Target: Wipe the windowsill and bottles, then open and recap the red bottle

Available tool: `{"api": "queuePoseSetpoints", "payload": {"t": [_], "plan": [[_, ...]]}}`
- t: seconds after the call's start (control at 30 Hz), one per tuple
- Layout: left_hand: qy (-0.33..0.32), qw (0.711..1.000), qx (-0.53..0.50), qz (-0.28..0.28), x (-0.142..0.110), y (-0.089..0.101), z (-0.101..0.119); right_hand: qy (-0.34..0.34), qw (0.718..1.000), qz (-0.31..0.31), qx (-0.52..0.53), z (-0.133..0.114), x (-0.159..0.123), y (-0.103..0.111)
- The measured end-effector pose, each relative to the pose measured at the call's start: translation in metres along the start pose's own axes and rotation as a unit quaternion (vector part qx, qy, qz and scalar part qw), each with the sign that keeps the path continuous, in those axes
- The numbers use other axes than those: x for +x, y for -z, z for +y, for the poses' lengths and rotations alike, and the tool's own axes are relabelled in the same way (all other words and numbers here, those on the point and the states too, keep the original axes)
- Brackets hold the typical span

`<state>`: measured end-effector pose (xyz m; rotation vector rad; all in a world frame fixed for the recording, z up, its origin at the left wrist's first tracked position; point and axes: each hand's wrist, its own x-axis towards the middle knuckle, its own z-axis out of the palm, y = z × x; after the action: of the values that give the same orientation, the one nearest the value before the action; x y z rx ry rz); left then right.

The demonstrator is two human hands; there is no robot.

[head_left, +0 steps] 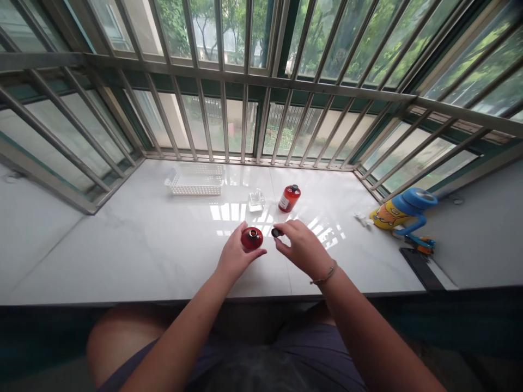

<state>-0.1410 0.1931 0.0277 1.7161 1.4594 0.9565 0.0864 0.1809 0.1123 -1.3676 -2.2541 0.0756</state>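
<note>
My left hand (235, 255) is wrapped round a red bottle (251, 238) that stands upright on the white sill (143, 245), its mouth uncovered. Just to its right, my right hand (300, 245) pinches a small black cap (277, 232) in its fingertips, a little apart from the bottle's mouth. A second red bottle (289, 197) with a black cap and a white label stands farther back. A small clear glass dish (256, 201) sits to the left of that second bottle.
A white perforated plastic basket (196, 179) rests at the back left by the window bars. At the right are a yellow and blue toy-like object (402, 209), small white bits (363, 219) and a dark phone (420, 268). My knees show below the sill's front edge.
</note>
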Motion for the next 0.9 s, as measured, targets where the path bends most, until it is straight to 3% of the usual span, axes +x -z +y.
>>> {"api": "queuePoseSetpoints", "payload": {"t": [0.13,0.4,0.63,0.9], "plan": [[-0.037,0.999,0.001,0.002,0.003,-0.006,-0.010,0.026,0.995,-0.098,-0.002,-0.016,0.026,-0.012],[-0.072,0.997,0.027,0.022,0.005,-0.011,-0.020,0.014,0.988,-0.143,0.060,-0.028,0.038,-0.018],[-0.069,0.996,0.041,0.026,0.005,-0.012,-0.024,0.026,0.957,-0.275,-0.086,-0.041,0.068,-0.006],[-0.069,0.997,0.039,0.018,0.005,-0.010,-0.020,0.051,0.930,-0.343,-0.125,-0.057,0.092,-0.004]]}}
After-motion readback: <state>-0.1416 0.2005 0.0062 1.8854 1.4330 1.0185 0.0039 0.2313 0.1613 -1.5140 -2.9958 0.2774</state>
